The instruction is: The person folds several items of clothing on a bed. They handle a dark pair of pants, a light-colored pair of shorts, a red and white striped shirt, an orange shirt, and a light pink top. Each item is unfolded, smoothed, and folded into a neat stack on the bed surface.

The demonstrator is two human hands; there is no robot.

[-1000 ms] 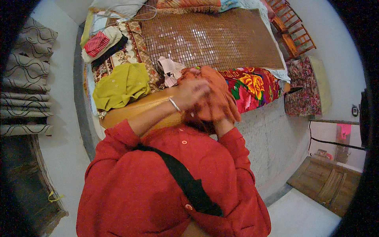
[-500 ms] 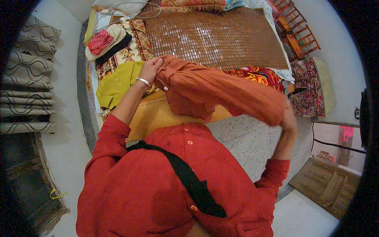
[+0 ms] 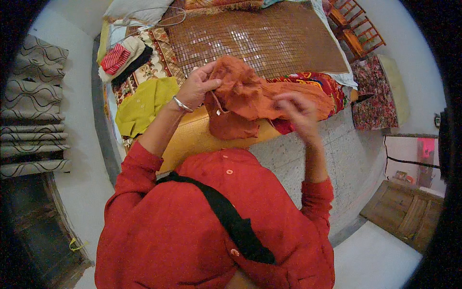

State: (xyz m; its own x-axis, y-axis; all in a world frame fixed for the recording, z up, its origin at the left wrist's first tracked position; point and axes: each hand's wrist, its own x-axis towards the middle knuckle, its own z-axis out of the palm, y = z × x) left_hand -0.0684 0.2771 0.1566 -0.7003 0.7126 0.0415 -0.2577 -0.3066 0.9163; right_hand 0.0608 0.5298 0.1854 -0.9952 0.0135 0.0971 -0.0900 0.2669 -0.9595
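Observation:
My left hand (image 3: 195, 89) grips the upper left of a rust-orange cloth garment (image 3: 236, 89), thumb on top, a silver bangle at the wrist. The cloth is bunched near that hand, and a small white tag (image 3: 218, 112) shows on a fold. One long part of it stretches to the right, over a red patterned cloth. My right hand (image 3: 301, 111) is in front of this part, slightly blurred, its fingers bent and apart with nothing seen in them. A folded yellow-green shirt (image 3: 147, 106) lies on the bed left of the garment.
A brown tile mat (image 3: 260, 38) covers most of the bed. Folded clothes (image 3: 126, 58) lie at its left, and a red patterned cloth (image 3: 339, 89) at its near right edge. Wooden chairs (image 3: 358, 33) stand at the far right, above a flower-patterned cover (image 3: 373, 96). Speckled floor (image 3: 308, 154) shows below.
My right hand has let go of the garment's far right end and moved left. The garment, stretched between both hands before, is now bunched up by my left hand, which has shifted slightly right.

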